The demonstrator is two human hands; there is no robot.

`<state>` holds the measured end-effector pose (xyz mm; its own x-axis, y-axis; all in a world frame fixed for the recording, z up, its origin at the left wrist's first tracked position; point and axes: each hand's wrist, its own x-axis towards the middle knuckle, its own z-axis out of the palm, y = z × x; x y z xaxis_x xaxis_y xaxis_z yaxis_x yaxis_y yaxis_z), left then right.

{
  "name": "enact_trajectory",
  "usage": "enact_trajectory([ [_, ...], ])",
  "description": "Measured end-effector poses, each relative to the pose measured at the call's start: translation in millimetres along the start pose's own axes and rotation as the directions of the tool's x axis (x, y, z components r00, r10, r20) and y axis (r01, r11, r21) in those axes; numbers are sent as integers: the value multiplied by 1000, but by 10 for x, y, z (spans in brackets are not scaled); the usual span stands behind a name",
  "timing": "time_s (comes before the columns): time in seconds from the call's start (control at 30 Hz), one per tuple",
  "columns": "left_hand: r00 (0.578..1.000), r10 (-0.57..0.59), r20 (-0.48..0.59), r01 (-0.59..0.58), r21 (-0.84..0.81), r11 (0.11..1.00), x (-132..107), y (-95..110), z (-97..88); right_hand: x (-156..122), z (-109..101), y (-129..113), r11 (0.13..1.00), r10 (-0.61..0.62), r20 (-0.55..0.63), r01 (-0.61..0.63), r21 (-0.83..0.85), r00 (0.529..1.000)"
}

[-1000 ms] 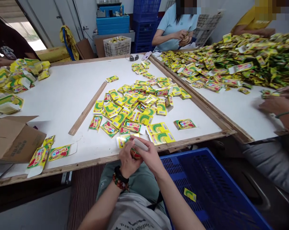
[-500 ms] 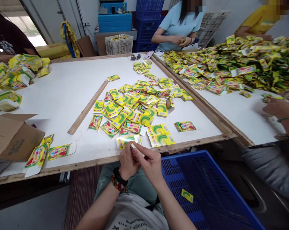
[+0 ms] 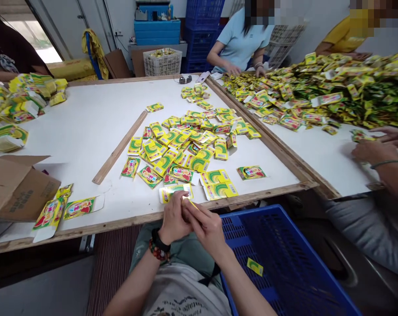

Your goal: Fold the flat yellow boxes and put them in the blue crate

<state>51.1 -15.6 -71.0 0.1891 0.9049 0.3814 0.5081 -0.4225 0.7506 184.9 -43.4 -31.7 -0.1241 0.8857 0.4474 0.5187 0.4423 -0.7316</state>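
Observation:
My left hand and my right hand meet just below the table's near edge, fingers pressed together around a small yellow packet. Only a thin edge of it shows; the rest is hidden by my fingers. Just beyond my left fingertips lies a flat yellow and green card packet, and a loose spread of similar packets covers the middle of the white table. Inside the blue plastic crate, below my right forearm, rests one small yellow packet.
A wooden strip lies on the table left of the spread. An open cardboard box sits at the left edge. A large heap of packets fills the right table, where a co-worker's hands work. Other co-workers stand beyond.
My hands have drawn closer together, and the white strip and red print seen earlier are now hidden. The far co-worker's hands have moved down to the heap.

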Motion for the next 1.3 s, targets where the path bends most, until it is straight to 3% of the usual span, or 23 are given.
enact_trajectory([
  [0.07, 999, -52, -12, 53, 59, 997, 45, -20, -195, -223, -311, 60, 974, 113, -65, -124, -187, 991],
  [0.1, 987, -147, -66, 154, 122, 980, 68, -56, -287, -353, -489, 111, 923, 195, -126, -226, -313, 973],
  [0.17, 911, -378, -165, 407, 223, 886, 120, -163, -419, -592, -793, 229, 717, 328, -228, -399, -572, 917],
  [0.2, 864, -474, -170, 503, 245, 829, 152, -218, -449, -675, -881, 282, 647, 355, -242, -425, -633, 903],
  [0.23, 832, -540, -131, 555, 244, 795, 188, -262, -455, -721, -908, 322, 630, 356, -232, -416, -656, 905],
  [0.3, 809, -587, -9, 584, 126, 802, 266, -290, -419, -678, -771, 348, 740, 278, -154, -314, -595, 948],
  [0.37, 801, -594, 74, 598, -129, 791, 337, -217, -384, -472, -443, 315, 865, 143, -70, -159, -475, 987],
  [0.43, 795, -594, 125, 592, -371, 716, 381, -68, -415, -181, -61, 261, 922, 33, 14, -25, -387, 999],
  [0.5, 814, -562, 146, 556, -474, 683, 384, 99, -516, 84, 249, 218, 961, -43, 73, 61, -268, 996],
  [0.57, 870, -490, 60, 466, -427, 775, 347, 220, -624, 244, 426, 197, 994, -26, 74, 33, -102, 997],
  [0.67, 952, -276, -130, 255, -158, 954, 253, 238, -642, 259, 462, 198, 964, 146, 74, -159, 213, 987],
  [0.77, 992, -90, -87, 88, -19, 996, 173, 119, -437, 143, 344, 201, 840, 235, 194, -299, 453, 953],
  [0.87, 980, -113, -165, 104, -60, 993, 128, 30, -156, 70, 219, 190, 683, 283, 278, -396, 613, 918],
  [1.0, 941, -154, -300, 145, -52, 988, 60, 30, 82, 134, 185, 137, 475, 496, 263, -512, 716, 828],
  [1.1, 929, -74, -364, 65, -36, 997, -3, 23, 160, 239, 242, 72, 481, 557, 238, -543, 689, 796],
  [1.23, 888, 67, -455, -55, 39, 998, -35, -38, 207, 327, 257, 32, 564, 525, 179, -497, 660, 832],
  [1.3, 897, 116, -426, -84, 92, 992, -28, -60, 211, 329, 201, 35, 578, 507, 182, -489, 653, 843],
])
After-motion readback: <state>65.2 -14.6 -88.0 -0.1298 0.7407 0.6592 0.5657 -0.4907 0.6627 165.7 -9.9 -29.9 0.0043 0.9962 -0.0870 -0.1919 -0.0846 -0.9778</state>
